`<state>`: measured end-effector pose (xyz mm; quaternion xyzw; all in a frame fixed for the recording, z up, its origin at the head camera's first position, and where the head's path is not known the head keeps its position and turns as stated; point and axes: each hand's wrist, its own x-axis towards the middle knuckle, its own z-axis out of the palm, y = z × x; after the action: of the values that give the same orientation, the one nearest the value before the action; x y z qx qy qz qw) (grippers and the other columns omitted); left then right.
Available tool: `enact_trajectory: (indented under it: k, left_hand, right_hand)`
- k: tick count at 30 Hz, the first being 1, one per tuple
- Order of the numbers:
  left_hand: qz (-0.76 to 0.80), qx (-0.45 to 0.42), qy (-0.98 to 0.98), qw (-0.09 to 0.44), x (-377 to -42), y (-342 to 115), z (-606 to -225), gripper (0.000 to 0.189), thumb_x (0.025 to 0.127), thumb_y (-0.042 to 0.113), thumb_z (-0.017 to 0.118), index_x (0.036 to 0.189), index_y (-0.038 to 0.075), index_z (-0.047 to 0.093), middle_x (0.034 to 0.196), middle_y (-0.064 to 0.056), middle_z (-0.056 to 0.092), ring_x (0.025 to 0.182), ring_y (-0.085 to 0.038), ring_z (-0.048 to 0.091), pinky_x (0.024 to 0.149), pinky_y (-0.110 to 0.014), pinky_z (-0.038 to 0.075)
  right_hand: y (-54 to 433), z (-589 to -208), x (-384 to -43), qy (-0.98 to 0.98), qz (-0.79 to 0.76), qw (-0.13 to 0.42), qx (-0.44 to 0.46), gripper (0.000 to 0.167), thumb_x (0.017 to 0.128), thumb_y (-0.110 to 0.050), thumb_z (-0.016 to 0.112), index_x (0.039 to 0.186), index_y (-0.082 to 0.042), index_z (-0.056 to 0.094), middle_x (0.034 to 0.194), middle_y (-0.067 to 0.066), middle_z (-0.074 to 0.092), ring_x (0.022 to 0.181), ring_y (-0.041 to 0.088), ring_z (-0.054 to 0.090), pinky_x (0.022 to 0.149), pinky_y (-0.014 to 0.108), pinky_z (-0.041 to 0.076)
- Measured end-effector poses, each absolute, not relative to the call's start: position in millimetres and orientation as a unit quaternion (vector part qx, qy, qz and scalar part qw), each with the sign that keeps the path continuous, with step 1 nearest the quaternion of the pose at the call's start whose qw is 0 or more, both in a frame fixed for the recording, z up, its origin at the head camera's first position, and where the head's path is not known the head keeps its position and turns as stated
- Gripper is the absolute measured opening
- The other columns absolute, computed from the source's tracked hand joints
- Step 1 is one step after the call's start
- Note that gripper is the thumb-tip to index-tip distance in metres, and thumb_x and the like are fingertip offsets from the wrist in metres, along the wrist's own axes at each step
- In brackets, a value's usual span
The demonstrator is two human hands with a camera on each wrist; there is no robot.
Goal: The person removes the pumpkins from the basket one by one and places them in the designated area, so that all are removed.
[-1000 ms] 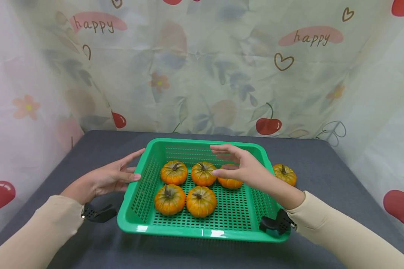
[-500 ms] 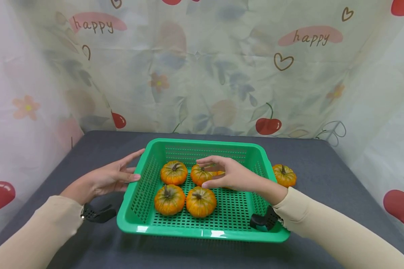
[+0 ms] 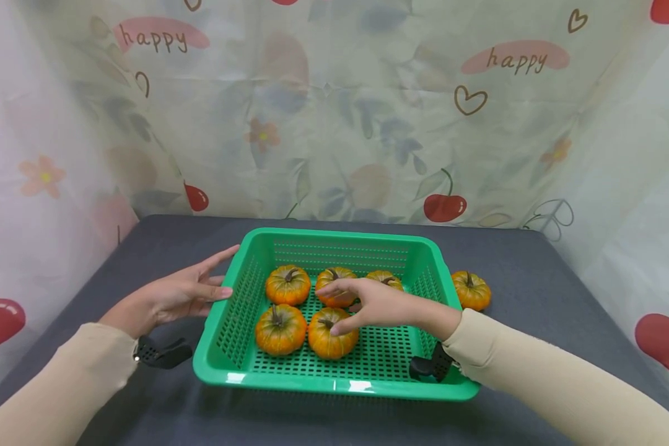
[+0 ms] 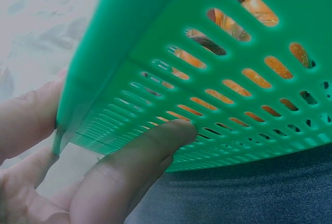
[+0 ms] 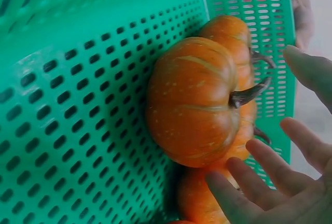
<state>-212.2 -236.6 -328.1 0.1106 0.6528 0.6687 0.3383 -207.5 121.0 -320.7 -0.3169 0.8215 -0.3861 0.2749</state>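
A green perforated basket [image 3: 334, 382] holds several small orange pumpkins with brown stems. My left hand [image 3: 170, 297] is at its left side, fingers fairly straight. In the left wrist view, a fingertip [image 4: 184, 130] touches the slotted outer wall while other fingers reach the rim. My right hand [image 3: 381, 303] hovers inside the basket with spread, slightly bent fingers and holds nothing. Its thumb overlaps the front middle pumpkin [image 3: 326, 347], and its fingers overlap the back middle pumpkin [image 3: 334, 274]. Also inside are the front left pumpkin [image 3: 280, 331], back left pumpkin [image 3: 287, 286] and back right pumpkin [image 3: 384, 277].
One more pumpkin [image 3: 471, 291] sits on the dark tabletop [image 3: 513, 266] outside the basket's right wall. A patterned curtain [image 3: 323, 124] stands behind the table and at both sides. Black cameras are strapped to both wrists.
My right hand has moved left and toward the near side, lowering from over the back right pumpkin to the middle pumpkins. The left hand and basket have stayed put.
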Motion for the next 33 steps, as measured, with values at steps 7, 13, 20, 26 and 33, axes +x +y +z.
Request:
enact_trajectory:
  k: [7,13,20,26,33]
  left_hand:
    - [0.668,0.106,0.655,0.337,-212.1,-235.9,-328.6,0.096,0.095,0.004,0.059,0.155,0.032,-0.01,0.157,-0.03,0.015,0.114,-0.031,0.063,0.093,-0.054,0.052]
    - [0.667,0.109,0.655,0.338,-212.1,-235.5,-328.1,0.095,0.095,0.004,0.059,0.155,0.033,-0.009,0.157,-0.03,0.015,0.115,-0.031,0.062,0.094,-0.053,0.052]
    - [0.667,0.113,0.653,0.34,-212.5,-236.2,-327.9,0.095,0.095,0.004,0.058,0.155,0.033,-0.009,0.157,-0.03,0.013,0.115,-0.032,0.062,0.094,-0.054,0.051]
    - [0.666,0.113,0.655,0.339,-213.5,-236.2,-328.1,0.095,0.095,0.004,0.059,0.155,0.032,-0.01,0.157,-0.03,0.012,0.115,-0.032,0.062,0.094,-0.054,0.051]
    - [0.667,0.112,0.653,0.341,-213.5,-236.0,-327.9,0.095,0.095,0.004,0.059,0.155,0.033,-0.009,0.157,-0.03,0.012,0.115,-0.032,0.062,0.094,-0.055,0.051]
  right_hand:
    - [119.8,-325.3,-206.8,0.826,-0.365,0.284,-0.322,0.06,0.086,-0.027,0.074,0.14,-0.021,0.049,0.146,0.004,0.049,0.134,0.023,0.045,0.104,0.047,0.045]
    - [119.2,-328.5,-207.8,0.833,-0.347,0.286,-0.323,0.062,0.086,-0.027,0.075,0.141,-0.019,0.05,0.144,0.003,0.05,0.134,0.021,0.045,0.102,0.041,0.047]
    - [117.8,-330.7,-207.8,0.839,-0.322,0.292,-0.327,0.065,0.083,-0.024,0.078,0.141,-0.018,0.05,0.142,0.002,0.052,0.131,0.022,0.046,0.104,0.041,0.045]
    - [116.3,-332.3,-207.8,0.842,-0.302,0.303,-0.329,0.065,0.082,-0.022,0.079,0.14,-0.019,0.051,0.142,-0.001,0.05,0.128,0.023,0.047,0.105,0.041,0.044]
    - [115.3,-334.6,-207.4,0.834,-0.283,0.333,-0.336,0.066,0.081,-0.022,0.079,0.141,-0.021,0.051,0.145,-0.004,0.046,0.132,0.024,0.043,0.103,0.036,0.045]
